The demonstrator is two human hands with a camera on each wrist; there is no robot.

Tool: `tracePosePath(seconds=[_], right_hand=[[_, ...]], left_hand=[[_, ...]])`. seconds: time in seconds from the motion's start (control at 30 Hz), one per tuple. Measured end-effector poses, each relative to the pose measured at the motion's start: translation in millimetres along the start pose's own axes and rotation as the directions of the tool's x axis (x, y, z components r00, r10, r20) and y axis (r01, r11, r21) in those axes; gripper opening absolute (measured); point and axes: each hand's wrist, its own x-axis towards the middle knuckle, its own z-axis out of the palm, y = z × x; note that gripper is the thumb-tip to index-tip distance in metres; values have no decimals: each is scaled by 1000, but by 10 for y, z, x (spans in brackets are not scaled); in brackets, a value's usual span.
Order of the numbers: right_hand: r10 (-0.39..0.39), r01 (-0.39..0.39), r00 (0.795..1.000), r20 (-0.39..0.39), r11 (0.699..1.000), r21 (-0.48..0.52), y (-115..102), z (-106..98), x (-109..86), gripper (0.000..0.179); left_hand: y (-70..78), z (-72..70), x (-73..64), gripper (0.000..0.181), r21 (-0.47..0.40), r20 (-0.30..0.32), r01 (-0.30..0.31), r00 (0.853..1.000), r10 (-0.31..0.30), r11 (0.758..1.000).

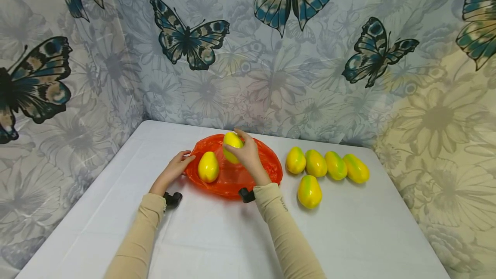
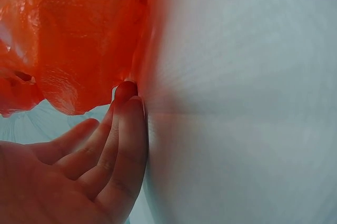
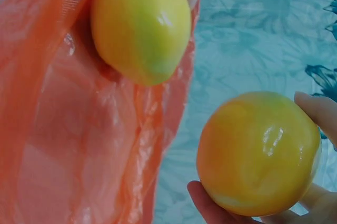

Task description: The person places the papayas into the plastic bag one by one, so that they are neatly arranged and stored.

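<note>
My right hand [image 1: 248, 154] holds a glossy yellow fruit [image 1: 231, 146] with green streaks, shaped like a mango, over the back part of a red plastic bag [image 1: 232, 184] spread out in an oval. In the right wrist view, fingers and thumb curl round the held fruit [image 3: 258, 155]. A second mango-like fruit [image 1: 208, 167] lies on the left part of the bag. At the bag's left edge is my left hand [image 1: 176, 167]; the left wrist view shows its fingers [image 2: 129, 140] nearly straight, fingertips right at the red plastic.
Right of the bag, several similar fruits stand in a row [image 1: 316, 162], with one more fruit [image 1: 310, 191] in front of them. A white cloth [image 1: 217, 236] covers the table. Behind hangs a butterfly-patterned curtain [image 1: 271, 76].
</note>
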Motion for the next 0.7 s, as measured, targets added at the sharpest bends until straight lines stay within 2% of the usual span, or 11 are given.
tracePosePath(seconds=[0.3, 0.57, 0.7], right_hand=[[32, -32, 999, -3, 998, -45, 116, 105, -9, 62], [102, -101, 995, 17, 994, -45, 228, 206, -33, 63], [108, -106, 994, 22, 993, -48, 270, 254, -58, 63]], left_hand=[[-8, 8, -3, 67, -19, 6, -5, 1000, 5, 1000], [-13, 4, 2, 66, -19, 4, 4, 1000, -4, 1000], [-16, -2, 5, 66, -14, 1, 8, 1000, -8, 1000]])
